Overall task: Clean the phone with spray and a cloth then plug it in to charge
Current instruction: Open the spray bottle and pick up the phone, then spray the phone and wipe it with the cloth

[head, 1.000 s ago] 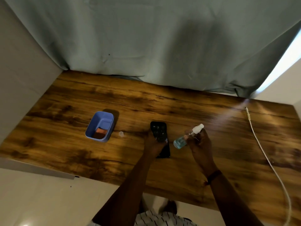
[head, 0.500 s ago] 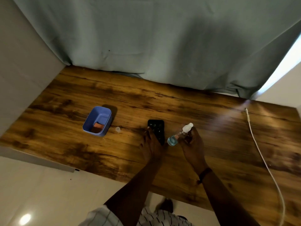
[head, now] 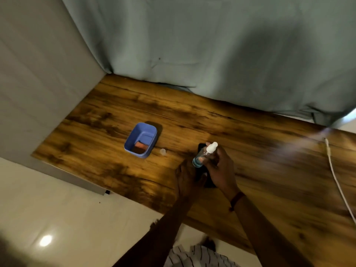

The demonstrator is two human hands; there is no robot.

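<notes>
A black phone (head: 209,183) lies on the wooden table (head: 269,170), mostly hidden under my hands. My left hand (head: 186,179) holds the phone at its left edge, thumb across it. Gripped in my right hand (head: 220,168) is a small clear spray bottle (head: 201,157) with blue liquid and a white nozzle, tilted directly above the phone's far end. An orange cloth (head: 141,145) lies inside a blue box (head: 134,134) to the left. The white charging cable (head: 334,174) runs along the table's right side, its plug end toward the back.
A small clear cap (head: 163,151) lies on the table between the blue box and the phone. A grey curtain (head: 212,54) hangs behind the table and a wall panel (head: 38,83) borders its left side. The table's near edge runs diagonally over a pale floor.
My right hand has carried the spray bottle leftward, from beside the phone to over it. My left hand stays on the phone. The view has swung to the left.
</notes>
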